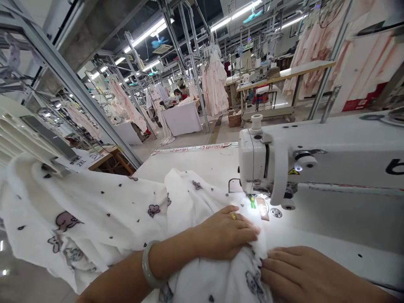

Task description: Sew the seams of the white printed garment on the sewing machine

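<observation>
A white cloth [126, 206] printed with small grey-purple animal figures lies bunched across the sewing machine's table. My left hand [225, 233], with a yellow ring and a pale bangle at the wrist, rests palm down on it, fingers stretched toward the needle area. My right hand [293, 269] has its fingers closed on the cloth's near right edge; its thumb is hidden. Just beyond the left fingertips, a green presser foot [253, 203] sits over the cloth under the lit head of the white sewing machine [341, 155].
At left, a pale hanger clamp [34, 139] holds up the cloth's far end, beside a "2XL" paper [80, 162]. A metal post [78, 88] rises behind it. Pink garments [215, 82] hang beyond the table [202, 155], and a person [179, 95] sits farther back.
</observation>
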The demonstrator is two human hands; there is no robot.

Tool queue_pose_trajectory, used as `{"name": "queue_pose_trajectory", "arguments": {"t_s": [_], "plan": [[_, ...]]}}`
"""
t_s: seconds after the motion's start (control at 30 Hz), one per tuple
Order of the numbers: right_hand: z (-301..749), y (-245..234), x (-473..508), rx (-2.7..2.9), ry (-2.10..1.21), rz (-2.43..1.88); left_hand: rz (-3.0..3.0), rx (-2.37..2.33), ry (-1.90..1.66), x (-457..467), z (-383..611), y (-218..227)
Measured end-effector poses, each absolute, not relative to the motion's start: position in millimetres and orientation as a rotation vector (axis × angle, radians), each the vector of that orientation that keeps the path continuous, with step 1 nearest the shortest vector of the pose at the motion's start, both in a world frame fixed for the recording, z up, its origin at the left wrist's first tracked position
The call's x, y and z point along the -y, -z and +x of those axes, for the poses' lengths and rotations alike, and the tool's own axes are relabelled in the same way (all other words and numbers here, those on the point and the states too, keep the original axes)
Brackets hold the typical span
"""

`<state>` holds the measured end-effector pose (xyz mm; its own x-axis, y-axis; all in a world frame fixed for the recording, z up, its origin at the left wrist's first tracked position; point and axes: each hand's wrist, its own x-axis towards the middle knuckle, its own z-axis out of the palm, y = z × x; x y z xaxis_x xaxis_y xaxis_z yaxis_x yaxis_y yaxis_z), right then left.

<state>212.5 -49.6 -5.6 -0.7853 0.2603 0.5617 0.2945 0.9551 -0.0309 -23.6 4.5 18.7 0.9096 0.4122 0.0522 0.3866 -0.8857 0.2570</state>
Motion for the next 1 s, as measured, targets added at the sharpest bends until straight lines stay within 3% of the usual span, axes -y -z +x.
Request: {"name": "queue_pose_trajectory", "arguments": {"t_s": [0.23,0.43,0.57,0.7,0.8,1.0], "plan": [[219,-1,24,2.458,0.190,-0.556,2.883,-0.616,-0.151,-46,-14,-19],[212,6,41,2.525,0.360,-0.351,2.758,-0.714,-0.200,-27,-16,-48],[204,16,61,2.501,0.252,-0.293,2.637,-0.966,-0.328,30,-22,-57],[205,5,60,2.403,0.128,-0.355,2.584,-1.145,-0.334,61,-25,-31],[209,-9,53,2.298,-0.003,-0.453,2.578,-1.210,-0.356,47,-23,-21],[219,-26,50,2.511,-0.378,-0.410,2.274,-1.320,-0.621,-9,-11,-54]]}}
